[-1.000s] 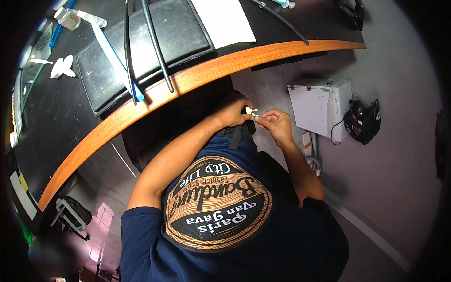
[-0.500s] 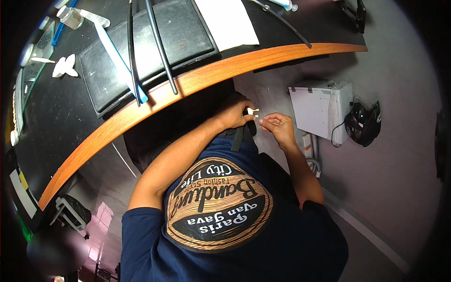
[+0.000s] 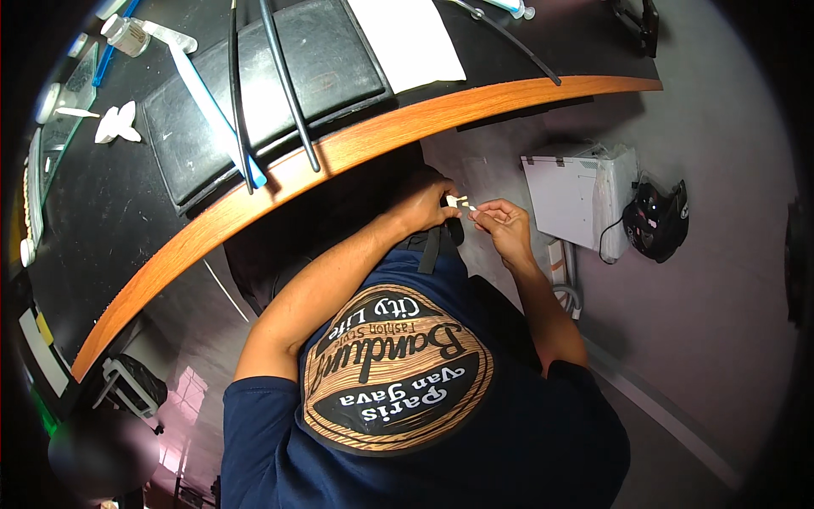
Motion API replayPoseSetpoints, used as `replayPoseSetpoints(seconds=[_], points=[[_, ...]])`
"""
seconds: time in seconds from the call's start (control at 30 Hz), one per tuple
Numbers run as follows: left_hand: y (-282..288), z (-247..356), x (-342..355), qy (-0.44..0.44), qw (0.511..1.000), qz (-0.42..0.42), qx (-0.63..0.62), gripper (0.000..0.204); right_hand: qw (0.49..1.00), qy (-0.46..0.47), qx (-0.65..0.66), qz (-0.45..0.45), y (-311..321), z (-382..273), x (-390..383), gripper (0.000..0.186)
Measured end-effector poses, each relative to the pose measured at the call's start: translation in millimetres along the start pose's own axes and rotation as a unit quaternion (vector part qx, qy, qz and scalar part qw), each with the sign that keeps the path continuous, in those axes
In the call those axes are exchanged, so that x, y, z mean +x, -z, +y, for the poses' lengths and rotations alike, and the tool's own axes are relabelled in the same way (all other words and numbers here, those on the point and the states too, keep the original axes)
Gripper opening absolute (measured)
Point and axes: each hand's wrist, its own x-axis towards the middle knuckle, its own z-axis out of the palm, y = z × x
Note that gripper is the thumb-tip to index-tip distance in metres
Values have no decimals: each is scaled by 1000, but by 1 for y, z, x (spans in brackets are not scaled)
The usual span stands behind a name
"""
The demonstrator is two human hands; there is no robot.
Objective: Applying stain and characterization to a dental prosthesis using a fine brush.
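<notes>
Just past the desk's near edge, my left hand (image 3: pixel 424 208) is closed on a small cream-coloured piece with short prongs (image 3: pixel 459 202). The prongs stick out from between the fingers toward the right. Facing it, my right hand (image 3: pixel 506 231) pinches a tiny white bit (image 3: pixel 473 207) at the fingertips. Only a narrow space, if any, parts the tiny bit from the prongs; whether they touch I cannot tell. Most of the cream piece is hidden by my left fingers.
Above my hands runs the desk's curved wooden edge (image 3: pixel 381 126). A black pad (image 3: pixel 326 64), a white sheet (image 3: pixel 407 42), dark hoses (image 3: pixel 289 85), a light-blue tool (image 3: pixel 203 97) and a jar (image 3: pixel 125 36) are on it. A white box (image 3: pixel 564 195) and black helmet (image 3: pixel 657 222) stand at right.
The tiny white bit at my right fingertips now shows clearly, close to the prongs. My right hand has shifted slightly, while my left hand stays nearly in place.
</notes>
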Motion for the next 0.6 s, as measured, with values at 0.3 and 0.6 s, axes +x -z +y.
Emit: replayPoseSetpoints(seconds=[0.3,0.6], points=[[3,3,1,15,1000,-23,6,36,1000,-16,8,-9,-1,-7,-3,8],[4,3,0,17,999,-25,14,39,1000,-20,13,-10,-2,-8,-2,9]])
